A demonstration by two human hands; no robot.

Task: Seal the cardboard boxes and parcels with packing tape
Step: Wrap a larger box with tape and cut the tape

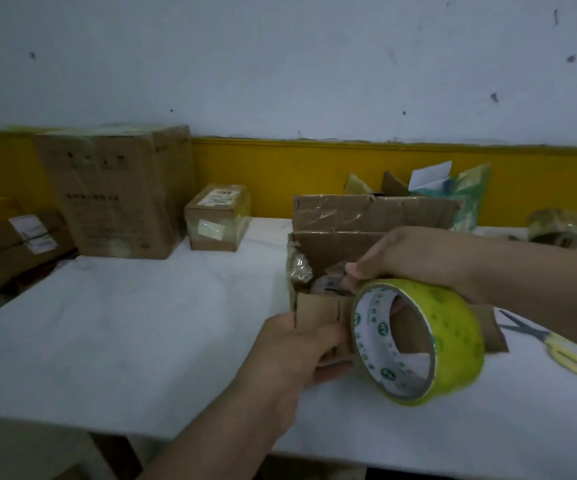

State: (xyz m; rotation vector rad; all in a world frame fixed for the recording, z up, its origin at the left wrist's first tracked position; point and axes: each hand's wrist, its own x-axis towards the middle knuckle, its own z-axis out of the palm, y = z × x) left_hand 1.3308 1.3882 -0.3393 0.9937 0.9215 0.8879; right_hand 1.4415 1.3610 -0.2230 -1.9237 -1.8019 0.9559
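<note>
Now we grip the open box's (346,237) near flap in our left hand (294,351), fingers curled shut on it — the tape roll (418,341) hangs at three o'clock, carried by our right hand (415,258), whose fingertips pinch something unclear.

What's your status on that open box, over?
Left hand grips near flap of open box. Right hand holds tape roll over it. Flaps up, unsealed. Scissors lie right, clear.
</note>
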